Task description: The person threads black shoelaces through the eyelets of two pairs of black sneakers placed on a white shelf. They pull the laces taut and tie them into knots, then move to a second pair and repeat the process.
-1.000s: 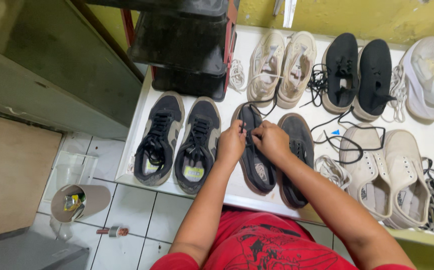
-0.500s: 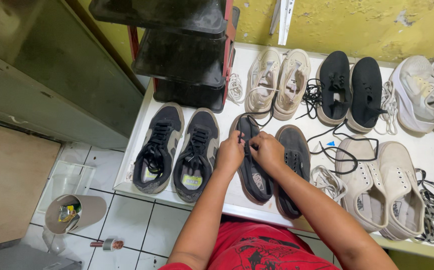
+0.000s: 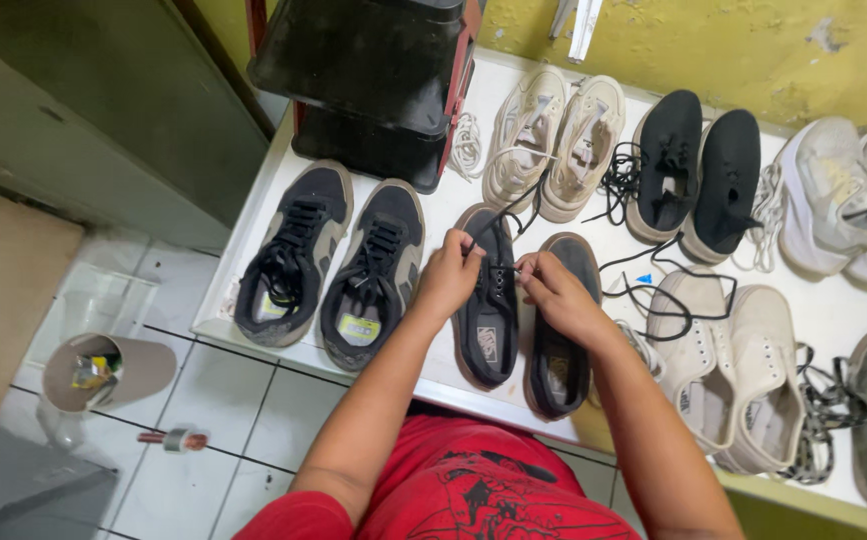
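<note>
You look down on a white shelf point(image 3: 833, 320) set against a yellow wall point(image 3: 713, 50) with chipped, stained paint. Below it lies a floor point(image 3: 253, 430) of white tiles with dark joints. To your left stands a grey-green cabinet point(image 3: 83, 110), and a black rack point(image 3: 373, 70) with red posts sits at the shelf's far end. The light is even and soft.

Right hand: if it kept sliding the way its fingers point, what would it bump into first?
Probably the left hand. The right hand points leftward across the black shoe it is lacing, and the hands sit close together over it.
</note>
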